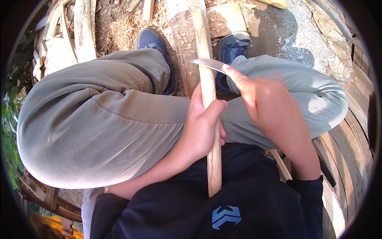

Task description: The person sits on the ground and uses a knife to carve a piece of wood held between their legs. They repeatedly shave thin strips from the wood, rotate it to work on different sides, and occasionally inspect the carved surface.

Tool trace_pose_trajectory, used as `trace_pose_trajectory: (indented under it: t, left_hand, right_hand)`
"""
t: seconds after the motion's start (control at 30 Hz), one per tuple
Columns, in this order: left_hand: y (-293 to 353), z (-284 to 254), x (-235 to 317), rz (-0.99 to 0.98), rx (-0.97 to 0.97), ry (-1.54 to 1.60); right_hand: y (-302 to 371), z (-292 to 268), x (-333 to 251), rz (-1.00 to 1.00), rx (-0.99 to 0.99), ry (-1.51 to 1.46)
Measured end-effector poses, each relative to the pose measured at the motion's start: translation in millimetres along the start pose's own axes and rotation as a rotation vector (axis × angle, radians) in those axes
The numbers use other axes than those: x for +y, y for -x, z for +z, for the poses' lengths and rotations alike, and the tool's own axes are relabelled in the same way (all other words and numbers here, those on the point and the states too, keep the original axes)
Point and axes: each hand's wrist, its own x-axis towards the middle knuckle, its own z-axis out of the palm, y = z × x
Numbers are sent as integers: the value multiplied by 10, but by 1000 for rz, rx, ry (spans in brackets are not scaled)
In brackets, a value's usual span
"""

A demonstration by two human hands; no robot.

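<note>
A long, narrow wooden stick [205,75] runs from my belly out between my knees, its far end near a wide board. My left hand [203,123] is wrapped round it about midway, thumb across the top. In my right hand [264,97] is a knife, its handle hidden inside my closed fingers. The knife's curved blade [211,63] lies across the stick beyond my left hand, tip pointing left. My right index finger stretches along the back of the blade.
Under the stick's far end lies a wide wooden board [184,40]. Wood shavings [115,24] cover the ground around my blue shoes [153,42]. Split wood pieces [83,32] are piled at the far left, and long slats [350,159] stack along the right. Green leaves [10,135] show at the left rim.
</note>
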Motion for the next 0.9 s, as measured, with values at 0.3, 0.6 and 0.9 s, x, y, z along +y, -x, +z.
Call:
trace_pose_trajectory:
  t: [0.3,0.6,0.9]
  left_hand:
    - [-26,37,38,-7,-41,-32]
    - [-19,10,34,-6,-12,-18]
    - [-3,4,-12,19,5,-34]
  right_hand:
    - [-554,196,209,-64,203,94]
    - [-212,-77,40,6,-29,-68]
    - [14,81,-67,-90,98,-24]
